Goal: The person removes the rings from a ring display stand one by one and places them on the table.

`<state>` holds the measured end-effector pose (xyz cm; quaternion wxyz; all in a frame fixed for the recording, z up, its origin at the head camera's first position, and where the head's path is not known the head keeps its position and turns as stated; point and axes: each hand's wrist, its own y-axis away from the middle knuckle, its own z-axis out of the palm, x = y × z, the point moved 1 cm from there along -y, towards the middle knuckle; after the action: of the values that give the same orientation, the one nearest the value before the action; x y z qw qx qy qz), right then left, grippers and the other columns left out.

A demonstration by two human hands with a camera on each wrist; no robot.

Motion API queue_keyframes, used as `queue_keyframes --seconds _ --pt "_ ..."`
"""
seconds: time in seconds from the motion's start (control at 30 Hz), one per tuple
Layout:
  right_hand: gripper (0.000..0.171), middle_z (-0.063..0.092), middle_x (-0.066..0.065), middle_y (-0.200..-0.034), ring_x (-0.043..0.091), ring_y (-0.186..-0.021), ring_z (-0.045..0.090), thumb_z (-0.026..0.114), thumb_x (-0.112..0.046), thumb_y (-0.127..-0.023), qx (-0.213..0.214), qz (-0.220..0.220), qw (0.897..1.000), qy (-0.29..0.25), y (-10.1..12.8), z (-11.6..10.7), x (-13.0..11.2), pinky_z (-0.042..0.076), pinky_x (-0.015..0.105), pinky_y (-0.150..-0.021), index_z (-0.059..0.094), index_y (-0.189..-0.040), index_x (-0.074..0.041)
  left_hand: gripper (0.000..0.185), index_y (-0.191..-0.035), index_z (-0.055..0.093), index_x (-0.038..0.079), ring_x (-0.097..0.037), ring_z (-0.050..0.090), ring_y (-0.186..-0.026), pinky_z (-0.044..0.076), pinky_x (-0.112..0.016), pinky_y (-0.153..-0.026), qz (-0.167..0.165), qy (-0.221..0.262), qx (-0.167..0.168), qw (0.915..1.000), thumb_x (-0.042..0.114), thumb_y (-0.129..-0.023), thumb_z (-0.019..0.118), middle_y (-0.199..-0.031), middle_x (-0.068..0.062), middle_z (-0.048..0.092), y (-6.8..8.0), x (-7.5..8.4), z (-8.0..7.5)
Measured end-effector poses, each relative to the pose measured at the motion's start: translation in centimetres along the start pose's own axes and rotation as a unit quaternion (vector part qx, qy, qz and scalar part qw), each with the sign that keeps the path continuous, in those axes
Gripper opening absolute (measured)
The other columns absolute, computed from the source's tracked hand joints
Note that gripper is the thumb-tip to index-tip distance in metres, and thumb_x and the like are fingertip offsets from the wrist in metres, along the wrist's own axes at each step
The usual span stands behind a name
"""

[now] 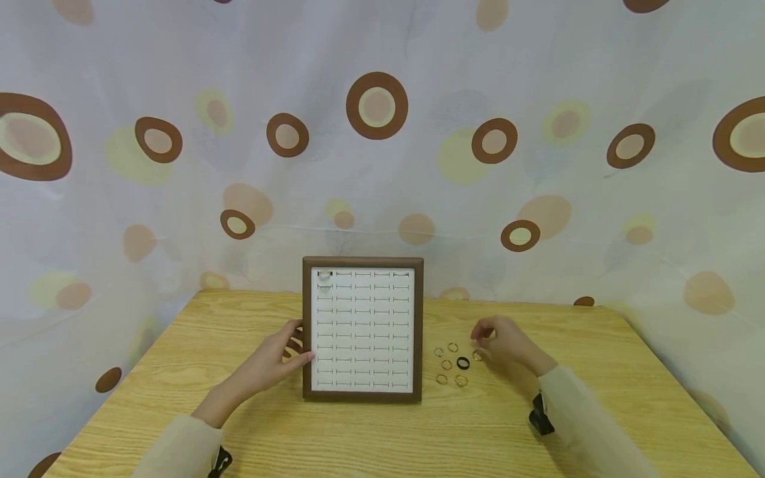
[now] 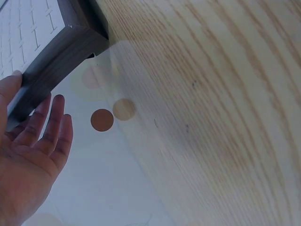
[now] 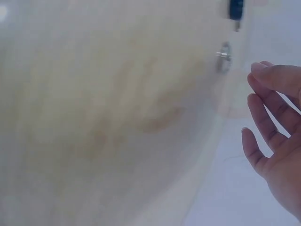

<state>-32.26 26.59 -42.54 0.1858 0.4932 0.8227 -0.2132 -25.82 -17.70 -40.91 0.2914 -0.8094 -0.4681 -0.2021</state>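
A ring display board [image 1: 362,332] with a brown frame and a white slotted panel stands tilted up on the table. My left hand [image 1: 269,365] holds its left edge; in the left wrist view the thumb [image 2: 10,87] lies on the front and the fingers reach behind. Rings sit in the top two slots of the left column, the upper one [image 1: 325,275] partly hard to make out. Right of the board, my right hand [image 1: 505,342] hovers beside a silvery ring [image 3: 225,57]. Its thumb and index fingertips come together, with nothing visible between them.
Several thin metal rings, one of them [image 1: 441,380] nearest the board's lower corner, lie loosely grouped with a black ring [image 1: 459,364] on the wooden table [image 1: 370,438]. A patterned curtain [image 1: 382,186] hangs along the table's back edge.
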Motion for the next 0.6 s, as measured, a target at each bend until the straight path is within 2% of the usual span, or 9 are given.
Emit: queue_keyframes --seconds 0.13,0.3,0.43,0.6 --pt "0.009 0.065 0.009 -0.086 0.016 -0.077 0.058 0.062 0.0 -0.083 0.017 -0.028 0.999 0.01 -0.2 -1.1 -0.9 0.048 0.032 -0.068 0.066 -0.09 -0.003 0.055 -0.13 0.038 0.001 -0.016 0.06 -0.089 0.05 -0.027 -0.073 0.001 0.002 -0.001 1.0 0.029 -0.088 0.061 -0.105 -0.007 0.059 0.0 0.1 0.0" --pt "0.01 0.066 0.009 -0.088 0.018 -0.078 0.059 0.063 0.0 -0.082 0.047 -0.056 0.997 0.023 -0.5 -2.3 -2.7 0.049 0.039 -0.069 0.066 -0.088 -0.007 0.055 -0.129 0.038 0.001 -0.016 0.06 -0.089 0.05 -0.026 -0.073 -0.002 0.006 -0.003 1.0 0.029 -0.087 0.062 -0.106 -0.008 0.059 0.1 0.3 0.0" --pt "0.012 0.066 0.006 -0.086 0.02 -0.079 0.059 0.064 -0.001 -0.081 0.077 -0.075 0.994 0.033 -0.9 -3.2 -4.4 0.046 0.037 -0.067 0.066 -0.089 -0.011 0.056 -0.129 0.038 0.001 -0.016 0.06 -0.089 0.05 -0.026 -0.073 -0.006 0.005 -0.002 1.0 0.028 -0.087 0.062 -0.106 -0.007 0.059 0.1 0.3 0.0" --pt "0.012 0.064 0.0 -0.084 0.019 -0.082 0.058 0.065 -0.006 -0.082 0.096 -0.088 0.99 0.05 -1.2 -4.0 -6.4 0.043 0.035 -0.07 0.066 -0.094 -0.012 0.056 -0.13 0.038 0.001 -0.016 0.06 -0.089 0.05 -0.027 -0.073 -0.006 0.004 -0.002 1.0 0.029 -0.087 0.061 -0.105 -0.007 0.059 0.1 0.2 0.0"
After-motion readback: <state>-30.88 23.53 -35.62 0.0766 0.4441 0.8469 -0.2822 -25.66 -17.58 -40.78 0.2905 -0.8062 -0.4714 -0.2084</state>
